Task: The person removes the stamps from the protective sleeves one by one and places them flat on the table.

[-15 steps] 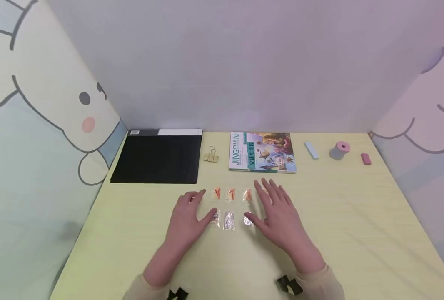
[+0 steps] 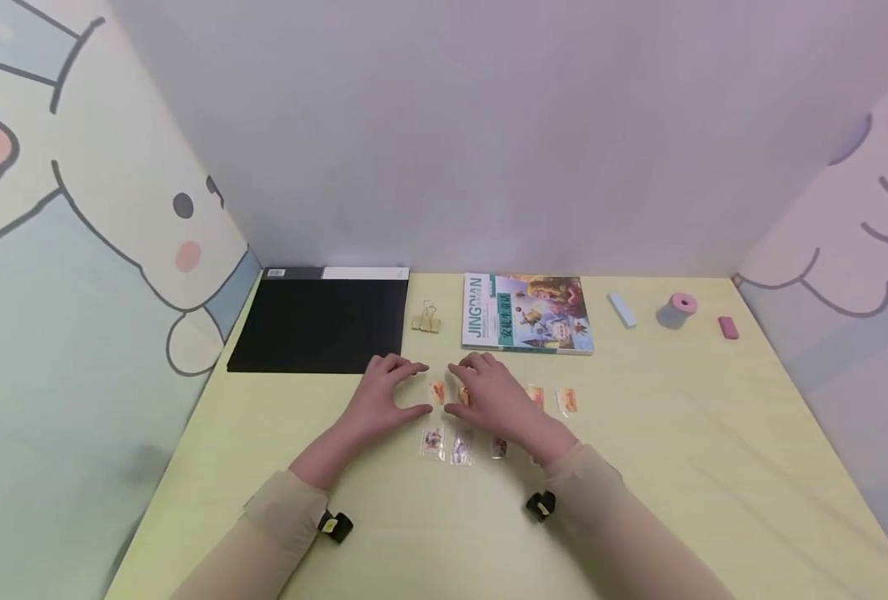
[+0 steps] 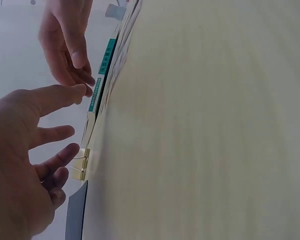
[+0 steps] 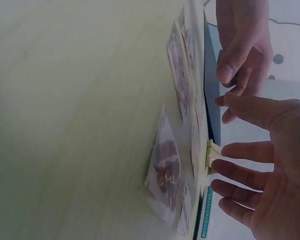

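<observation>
Small picture cards in clear sleeves lie in two rows on the table; an orange card (image 2: 436, 392) is in the far row and a purplish card (image 2: 462, 448) in the near row. My left hand (image 2: 381, 402) hovers at the left end of the far row, thumb and fingers spread apart. Facing it, my right hand (image 2: 495, 402) is over the far row and covers part of it. Around the orange card the thumbs and fingertips curve with a gap between the hands. Both hands hold nothing in the wrist views. A sleeved card (image 4: 165, 172) lies below the right hand.
At the back left lies a black flat board (image 2: 320, 325). A gold binder clip (image 2: 426, 321) stands beside it, then a picture book (image 2: 528, 313). Farther right are a light blue stick (image 2: 621, 309), a pink-topped cylinder (image 2: 676, 311) and a dark pink block (image 2: 728, 327). Walls border the table.
My right hand has moved left toward my left hand, uncovering orange cards at the far row's right end. The left hand has shifted slightly, and the head view has tilted a little.
</observation>
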{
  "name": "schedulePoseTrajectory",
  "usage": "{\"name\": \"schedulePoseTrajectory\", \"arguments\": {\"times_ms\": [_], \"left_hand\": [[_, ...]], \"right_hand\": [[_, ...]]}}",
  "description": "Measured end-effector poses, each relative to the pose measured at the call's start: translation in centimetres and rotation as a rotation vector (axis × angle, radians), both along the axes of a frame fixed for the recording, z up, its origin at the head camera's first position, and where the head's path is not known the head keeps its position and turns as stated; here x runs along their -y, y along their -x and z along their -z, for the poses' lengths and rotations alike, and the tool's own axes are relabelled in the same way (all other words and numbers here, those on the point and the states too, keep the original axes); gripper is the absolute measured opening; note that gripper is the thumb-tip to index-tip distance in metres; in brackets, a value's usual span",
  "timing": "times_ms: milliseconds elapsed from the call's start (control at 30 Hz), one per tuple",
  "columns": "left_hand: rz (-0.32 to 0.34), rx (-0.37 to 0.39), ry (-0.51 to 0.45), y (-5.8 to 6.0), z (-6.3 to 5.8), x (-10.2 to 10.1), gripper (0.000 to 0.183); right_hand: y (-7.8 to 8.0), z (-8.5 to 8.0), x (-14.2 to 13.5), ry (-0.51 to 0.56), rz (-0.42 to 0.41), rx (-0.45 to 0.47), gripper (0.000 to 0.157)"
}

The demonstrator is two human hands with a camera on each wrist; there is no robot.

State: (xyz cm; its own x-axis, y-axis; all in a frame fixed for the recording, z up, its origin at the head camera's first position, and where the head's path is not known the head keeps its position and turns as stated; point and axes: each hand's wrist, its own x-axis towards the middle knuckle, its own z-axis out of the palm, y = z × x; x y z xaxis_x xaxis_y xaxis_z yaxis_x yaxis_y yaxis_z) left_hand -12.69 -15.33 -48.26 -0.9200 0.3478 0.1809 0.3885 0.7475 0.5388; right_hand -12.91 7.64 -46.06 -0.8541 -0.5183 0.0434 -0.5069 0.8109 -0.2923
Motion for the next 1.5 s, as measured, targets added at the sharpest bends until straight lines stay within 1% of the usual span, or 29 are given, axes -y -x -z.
{"name": "schedulePoseTrajectory", "arguments": {"times_ms": [133,267,500,667,767,933,1100,1167,1267,1333,1400,1500], "left_hand": [[0.007,0.021,0.011,0.5,0.2,-0.4,0.060],[0.020,0.030,0.017,0.6,0.5,-0.8,0.056],[0.046,-0.025,0.039,0.9,1.6,-1.0,0.051],[0.050,-0.034,0.032,0.8,1.7,-1.2,0.048],[0.040,-0.020,0.023,0.8,1.6,-1.3,0.047],[0.023,0.005,0.028,0.8,1.5,-1.4,0.048],[0.020,0.005,0.019,0.9,1.6,-1.6,0.047],[0.026,0.006,-0.001,1.0,1.6,-1.7,0.046],[0.036,0.015,-0.037,1.0,1.6,-1.9,0.044],[0.045,0.027,-0.069,0.9,1.6,-2.0,0.042],[0.049,0.041,-0.097,0.9,1.6,-2.1,0.041],[0.052,0.063,-0.122,0.8,1.6,-2.2,0.037]], "right_hand": [[0.6,0.4,1.0,-0.069,-0.015,0.022,0.067],[0.6,0.7,1.5,-0.080,-0.025,0.020,0.060],[0.7,0.9,1.8,-0.069,-0.022,0.002,0.055],[0.8,1.1,1.8,-0.081,-0.030,-0.035,0.049],[0.8,1.1,1.9,-0.063,-0.031,-0.036,0.046],[1.0,1.0,2.0,-0.031,-0.016,-0.009,0.045],[1.2,1.1,2.3,0.006,-0.001,0.002,0.035],[1.2,1.2,2.4,0.017,0.018,0.003,0.034],[1.2,1.2,2.5,0.038,0.047,-0.007,0.038],[1.3,1.2,2.6,0.055,0.058,-0.010,0.038],[1.3,1.2,2.6,0.075,0.057,-0.012,0.032],[1.3,1.0,2.6,0.107,0.049,0.005,0.018]]}}
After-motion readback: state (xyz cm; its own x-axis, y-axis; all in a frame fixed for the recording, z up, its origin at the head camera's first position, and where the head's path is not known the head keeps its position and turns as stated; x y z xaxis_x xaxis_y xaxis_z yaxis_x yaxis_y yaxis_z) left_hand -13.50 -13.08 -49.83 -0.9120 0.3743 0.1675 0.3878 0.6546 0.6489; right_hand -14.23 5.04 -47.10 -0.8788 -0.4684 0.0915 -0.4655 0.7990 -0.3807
